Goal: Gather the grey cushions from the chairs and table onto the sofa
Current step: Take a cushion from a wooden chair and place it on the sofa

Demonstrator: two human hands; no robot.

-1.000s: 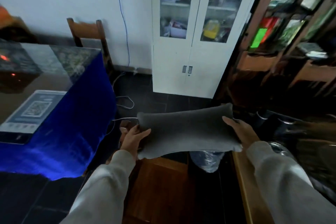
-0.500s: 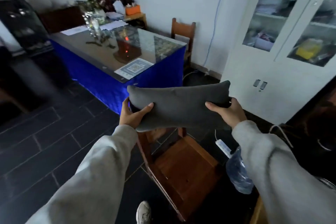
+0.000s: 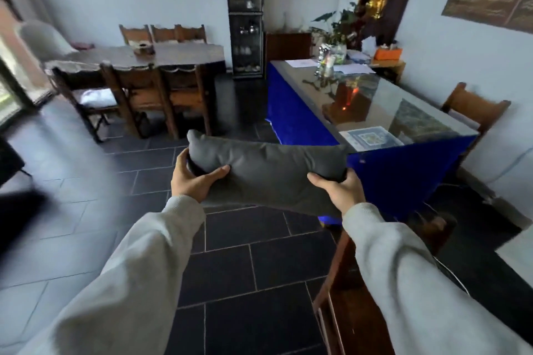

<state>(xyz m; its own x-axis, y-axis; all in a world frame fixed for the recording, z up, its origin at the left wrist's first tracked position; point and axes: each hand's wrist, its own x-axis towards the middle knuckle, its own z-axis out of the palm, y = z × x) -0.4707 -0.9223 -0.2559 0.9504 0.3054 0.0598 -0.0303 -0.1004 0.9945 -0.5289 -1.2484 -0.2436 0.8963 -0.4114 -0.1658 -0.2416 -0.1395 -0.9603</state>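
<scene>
A dark grey cushion (image 3: 268, 173) hangs level in the air at chest height, held at both ends. My left hand (image 3: 193, 179) grips its left end, thumb on top. My right hand (image 3: 340, 189) grips the right end from below. Both arms wear light grey sleeves. No sofa is in view. A pale pad (image 3: 93, 96) lies on the seat of a dark wooden chair (image 3: 86, 89) at the far left table; I cannot tell whether it is a cushion.
A glass-topped table with a blue cloth (image 3: 389, 124) stands to the right, a wooden chair (image 3: 473, 109) behind it. A dark dining table (image 3: 161, 55) with several chairs is at the back left. Another wooden chair (image 3: 346, 297) is below my right arm. The floor is dark tile.
The view has swung left, from the white cabinet to the open room and dining table. The cushion stays in both hands and has come away from the chair below.
</scene>
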